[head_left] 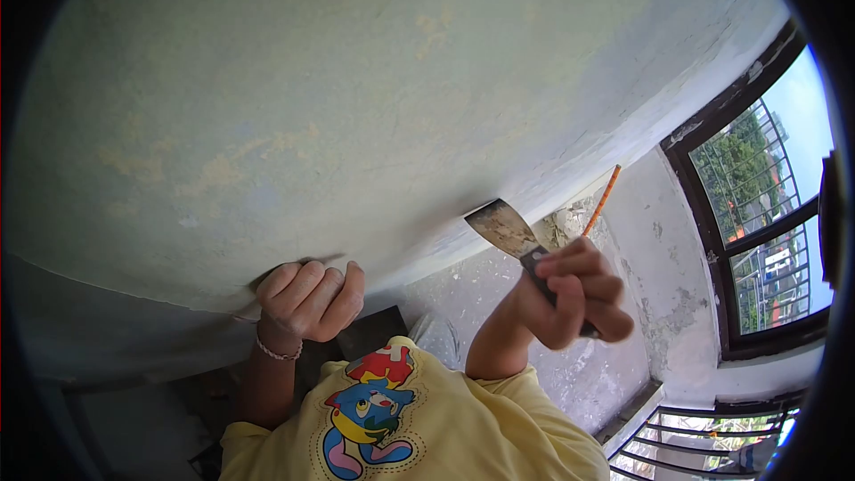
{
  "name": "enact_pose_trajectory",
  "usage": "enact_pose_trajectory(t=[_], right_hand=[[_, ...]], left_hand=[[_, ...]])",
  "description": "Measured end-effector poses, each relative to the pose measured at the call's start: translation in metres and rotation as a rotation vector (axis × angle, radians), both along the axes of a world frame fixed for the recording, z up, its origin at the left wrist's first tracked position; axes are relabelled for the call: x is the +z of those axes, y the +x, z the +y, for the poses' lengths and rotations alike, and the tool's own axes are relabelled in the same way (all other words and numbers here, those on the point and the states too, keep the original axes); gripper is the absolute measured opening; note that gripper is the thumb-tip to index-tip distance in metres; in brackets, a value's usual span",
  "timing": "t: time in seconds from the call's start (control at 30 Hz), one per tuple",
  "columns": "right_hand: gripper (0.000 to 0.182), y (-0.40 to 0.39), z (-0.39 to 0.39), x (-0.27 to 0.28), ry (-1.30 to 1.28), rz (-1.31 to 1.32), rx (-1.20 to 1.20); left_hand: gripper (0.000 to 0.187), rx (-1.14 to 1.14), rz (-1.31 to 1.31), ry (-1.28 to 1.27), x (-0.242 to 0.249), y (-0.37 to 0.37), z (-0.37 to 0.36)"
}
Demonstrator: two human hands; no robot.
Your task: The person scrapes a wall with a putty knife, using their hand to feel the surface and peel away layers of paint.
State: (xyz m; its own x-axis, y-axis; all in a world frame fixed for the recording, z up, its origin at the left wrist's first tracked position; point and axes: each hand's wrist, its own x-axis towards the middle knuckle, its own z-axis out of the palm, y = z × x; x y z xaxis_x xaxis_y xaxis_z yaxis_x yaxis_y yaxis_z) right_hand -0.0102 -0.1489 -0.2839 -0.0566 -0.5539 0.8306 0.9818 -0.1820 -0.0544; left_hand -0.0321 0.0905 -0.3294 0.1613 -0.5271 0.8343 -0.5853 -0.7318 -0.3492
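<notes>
A putty knife with a worn, stained blade and dark handle is in my right hand, which is closed around the handle. The blade tip points up and left, right by the lower part of the painted wall. My left hand is held against the wall's lower area with its fingers curled into a fist. A thin dark line shows just above its knuckles; what that hand holds, if anything, I cannot tell. Pale yellow scuffs mark the greenish wall surface.
An orange striped cord or rod stands out beyond the putty knife. To the right, a dark-framed window has metal bars outside. Below it is a barred opening. White spatters cover the floor.
</notes>
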Motion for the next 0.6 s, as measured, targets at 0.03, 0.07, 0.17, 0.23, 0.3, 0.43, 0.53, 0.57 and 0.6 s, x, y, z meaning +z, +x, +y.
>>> enact_pose_trajectory(t=[0.03,0.07,0.17,0.23,0.3,0.43,0.53,0.57,0.6], right_hand=[[0.033,0.011,-0.005,-0.010,-0.124,0.106,-0.050],[0.033,0.016,-0.008,-0.018,-0.168,0.214,-0.087],[0.033,0.006,-0.010,-0.011,0.042,0.205,0.015],[0.032,-0.013,-0.015,0.006,0.128,-0.046,0.005],[0.031,-0.006,-0.018,0.004,0.136,-0.195,0.016],[0.030,0.027,-0.019,-0.029,0.112,0.363,-0.021],[0.026,-0.004,-0.023,-0.008,0.257,0.128,-0.006],[0.024,-0.011,-0.023,0.000,0.253,0.012,-0.034],[0.025,-0.011,-0.021,-0.002,0.242,-0.003,-0.042]], left_hand=[[0.013,-0.002,0.013,0.001,-0.001,-0.001,0.001],[0.013,-0.002,0.027,0.000,-0.002,-0.002,0.002],[0.013,0.013,0.022,0.018,-0.002,-0.001,0.002],[0.013,0.018,0.012,0.026,0.001,0.000,0.000],[0.013,0.010,0.011,0.041,0.003,0.001,-0.002],[0.013,0.005,0.010,0.038,0.002,0.001,-0.001],[0.017,0.003,0.007,0.055,0.002,0.002,0.000],[0.021,0.006,0.012,0.068,0.000,0.000,0.000],[0.021,-0.003,0.015,0.075,-0.001,-0.001,0.000]])
